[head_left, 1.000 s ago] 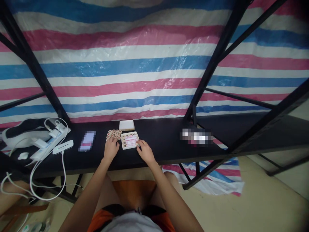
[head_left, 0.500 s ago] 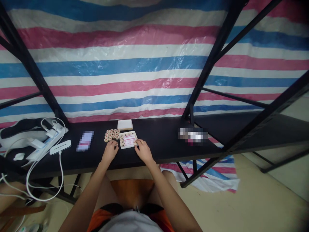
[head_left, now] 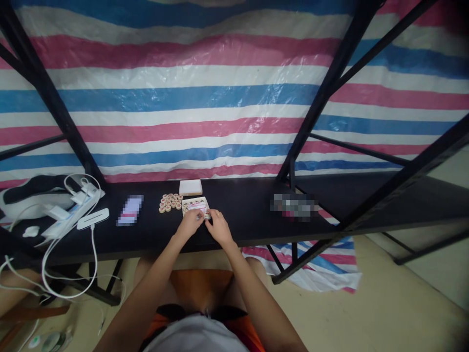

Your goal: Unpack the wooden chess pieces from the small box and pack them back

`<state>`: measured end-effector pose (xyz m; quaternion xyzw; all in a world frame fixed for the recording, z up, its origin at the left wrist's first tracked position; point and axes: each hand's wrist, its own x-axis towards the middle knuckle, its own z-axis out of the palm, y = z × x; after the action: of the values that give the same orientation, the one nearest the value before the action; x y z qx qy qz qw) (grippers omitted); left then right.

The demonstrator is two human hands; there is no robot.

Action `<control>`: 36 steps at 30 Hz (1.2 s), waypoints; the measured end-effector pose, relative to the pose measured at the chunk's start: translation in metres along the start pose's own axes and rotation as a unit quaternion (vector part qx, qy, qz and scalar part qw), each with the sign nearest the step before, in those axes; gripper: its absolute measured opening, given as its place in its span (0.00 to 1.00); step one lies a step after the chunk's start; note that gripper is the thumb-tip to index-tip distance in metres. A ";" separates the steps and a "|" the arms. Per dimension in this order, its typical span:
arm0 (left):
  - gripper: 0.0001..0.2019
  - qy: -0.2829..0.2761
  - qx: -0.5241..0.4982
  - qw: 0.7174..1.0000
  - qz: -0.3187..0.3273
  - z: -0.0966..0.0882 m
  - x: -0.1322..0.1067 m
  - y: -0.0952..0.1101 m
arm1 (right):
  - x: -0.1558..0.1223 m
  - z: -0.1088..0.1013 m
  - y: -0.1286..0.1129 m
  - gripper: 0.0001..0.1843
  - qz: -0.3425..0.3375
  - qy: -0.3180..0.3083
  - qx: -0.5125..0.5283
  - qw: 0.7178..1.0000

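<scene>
Wooden xiangqi pieces with red characters lie in a cluster (head_left: 170, 202) on the black desk. Just right of them sits a shallow white box (head_left: 184, 207), with dark-marked pieces along its edges and a pink-and-white printed sheet in its middle. My left hand (head_left: 190, 223) reaches over the front of the box, fingers pinched on what looks like a xiangqi piece, mostly hidden by the fingers. At the box's right front corner, my right hand (head_left: 218, 227) grips the edge between thumb and fingers. Behind the box rests its white lid (head_left: 190, 187).
A phone (head_left: 130, 210) lies to the left. Farther left are a power strip (head_left: 69, 211) with chargers, white cables and a white device (head_left: 93, 218). A blurred object (head_left: 294, 206) sits at the right beside the black metal frame (head_left: 311, 117). Striped sheeting hangs behind.
My left hand has moved right, from beside the loose pieces to over the front of the box. My right hand stays at the box's right side.
</scene>
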<state>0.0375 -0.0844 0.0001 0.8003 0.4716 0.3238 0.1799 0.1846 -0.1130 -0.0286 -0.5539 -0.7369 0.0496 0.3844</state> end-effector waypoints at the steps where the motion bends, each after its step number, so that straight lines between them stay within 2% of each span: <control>1: 0.05 -0.001 0.005 1.000 0.004 0.003 0.002 -0.001 | 0.000 0.000 0.000 0.16 -0.001 -0.001 0.000 1.000; 5: 0.05 0.012 0.019 0.999 0.032 0.008 0.002 -0.006 | 0.000 -0.001 -0.001 0.16 0.002 -0.002 0.001 1.000; 13: 0.06 0.002 0.025 0.999 0.034 0.009 -0.005 -0.004 | 0.000 0.000 0.001 0.16 0.002 -0.004 -0.003 1.000; 16: 0.06 0.015 0.032 0.998 0.042 0.009 -0.009 -0.004 | 0.000 0.000 0.001 0.15 -0.011 0.007 -0.020 1.000; 19: 0.07 0.053 0.074 0.995 0.048 0.006 -0.015 -0.007 | 0.000 0.000 0.000 0.15 -0.030 0.015 -0.043 0.998; 22: 0.08 0.080 0.119 0.989 0.025 -0.001 -0.023 -0.014 | 0.000 0.000 -0.002 0.14 -0.044 0.001 -0.055 0.998; 27: 0.08 0.080 0.144 0.986 -0.006 -0.013 -0.033 -0.028 | -0.002 -0.001 -0.005 0.14 -0.043 -0.013 -0.075 0.996; 32: 0.06 0.068 0.129 0.989 0.002 -0.013 -0.032 -0.030 | -0.001 -0.004 -0.008 0.16 -0.054 -0.018 -0.084 0.995; 36: 0.12 0.136 0.116 0.984 -0.014 -0.019 -0.033 -0.033 | -0.002 -0.005 -0.010 0.17 -0.079 -0.029 -0.078 0.993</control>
<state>-0.0079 -0.0974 -0.0170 0.7579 0.5370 0.3697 0.0244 0.1804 -0.1198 -0.0209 -0.5201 -0.7911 -0.0223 0.3213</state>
